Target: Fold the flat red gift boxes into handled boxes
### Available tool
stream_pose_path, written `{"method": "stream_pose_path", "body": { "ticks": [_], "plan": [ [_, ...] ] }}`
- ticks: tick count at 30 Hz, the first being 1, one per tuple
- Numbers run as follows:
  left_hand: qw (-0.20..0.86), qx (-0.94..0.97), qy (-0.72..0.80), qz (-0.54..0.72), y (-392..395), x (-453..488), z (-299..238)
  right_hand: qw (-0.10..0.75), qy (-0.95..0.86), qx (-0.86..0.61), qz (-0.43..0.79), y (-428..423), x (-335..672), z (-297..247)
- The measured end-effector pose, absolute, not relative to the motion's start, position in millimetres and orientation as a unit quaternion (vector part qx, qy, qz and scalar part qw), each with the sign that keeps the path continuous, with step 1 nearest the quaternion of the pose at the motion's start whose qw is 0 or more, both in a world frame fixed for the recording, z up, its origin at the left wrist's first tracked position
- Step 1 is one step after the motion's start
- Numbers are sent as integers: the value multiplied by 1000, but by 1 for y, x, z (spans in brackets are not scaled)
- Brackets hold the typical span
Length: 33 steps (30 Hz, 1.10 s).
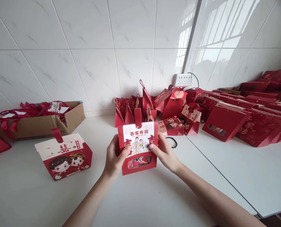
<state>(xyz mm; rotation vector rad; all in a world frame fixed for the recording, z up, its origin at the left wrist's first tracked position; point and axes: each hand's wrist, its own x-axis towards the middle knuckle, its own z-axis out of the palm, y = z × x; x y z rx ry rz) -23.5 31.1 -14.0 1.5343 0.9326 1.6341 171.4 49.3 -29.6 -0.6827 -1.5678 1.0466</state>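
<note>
White tiles (90, 72) with faint grey veining back a smooth white table (121, 201). Left hand (114, 157) and right hand (164, 151) are both partly closed on a red gift bag (138, 147), one at each side edge: thumbs flat on the front, the other fingers mostly hidden behind. Bag is upright over the middle of the table; whether its base touches the surface cannot be told. Handling, judged by eye: light, stiff along the folds but easily dented on the flat panels; paper looks slightly slick, not slippery. Side edges appear the best hold, since pressure near the clear window (140, 162) might buckle it. A packet shows inside. Front flap (137, 134) is white printed card; a red strap (138, 116) stands above it. Beyond the right hand: a thin black ring (176, 143), then a cluster of glossy red bags (173, 104), some peaked, some lying tilted. Out to the left, a house-shaped box (68, 160) with a cartoon couple; behind it, a brown cardboard carton (33, 128) holding limp, shiny ribbons. Far right, flat-sided red bags (227, 121) lean in rows. Power strip (182, 79), hard white plastic, by the wall.
</note>
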Motion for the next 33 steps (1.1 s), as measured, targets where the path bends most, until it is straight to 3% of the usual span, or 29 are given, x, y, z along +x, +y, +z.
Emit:
{"method": "stream_pose_path", "body": {
  "ticks": [7,11,17,25,33],
  "plan": [
    [346,584,441,587,32,-24,-11,464,-732,-303,396,49,169,-27],
    [321,600,465,566,32,-20,-9,452,-718,-300,435,50,166,-30],
    [328,579,458,589,31,-17,-15,451,-704,-293,463,53,164,-35],
    [420,584,417,555,33,-23,-16,438,-697,-294,485,55,167,-29],
    [368,601,472,530,37,-29,-18,438,-721,-283,456,57,167,-27]
  ]
}}
